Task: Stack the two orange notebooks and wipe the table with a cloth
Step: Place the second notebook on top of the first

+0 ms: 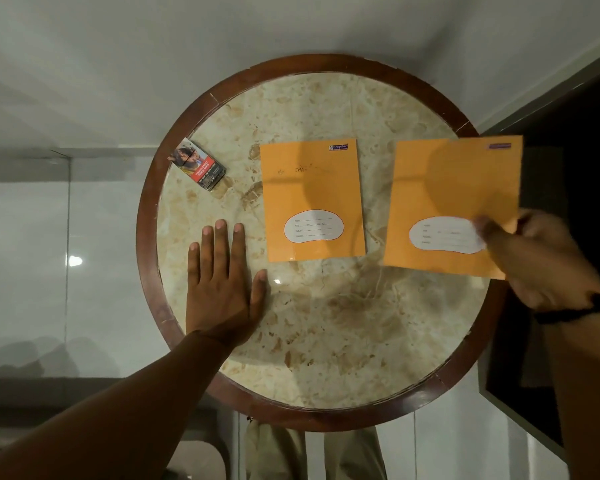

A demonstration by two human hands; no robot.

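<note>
1. Pale floor tiles and a dark panel at the right are surrounding a round table (326, 415) with a marbled top and a brown wooden rim; only the head view is on offer.
2. Left hand (222, 289) is lying flat and fully spread on the near-left of the tabletop, palm down, holding nothing.
3. Right hand (548, 261) is pinching the near-right corner of the right notebook (454, 188), thumb on the cover over its white label; the hand is blurred, so how tightly it is gripping is hard to tell.
4. That notebook is sitting at the right of the table, its far-right corner overhanging the rim; whether it is lifting off the surface I cannot tell.
5. Left notebook (310, 188) is lying flat near the middle, apart from the other, with nothing touching it.
6. Small printed box (197, 164) is resting at the far left, clear of both notebooks.
7. No cloth is showing anywhere.
8. Judging by their thinness, the notebooks are looking light and floppy, with glossy covers likely to slide on the smooth top; a corner pinch should be letting one sag, so taking hold along a long edge or the spine seems steadier.
</note>
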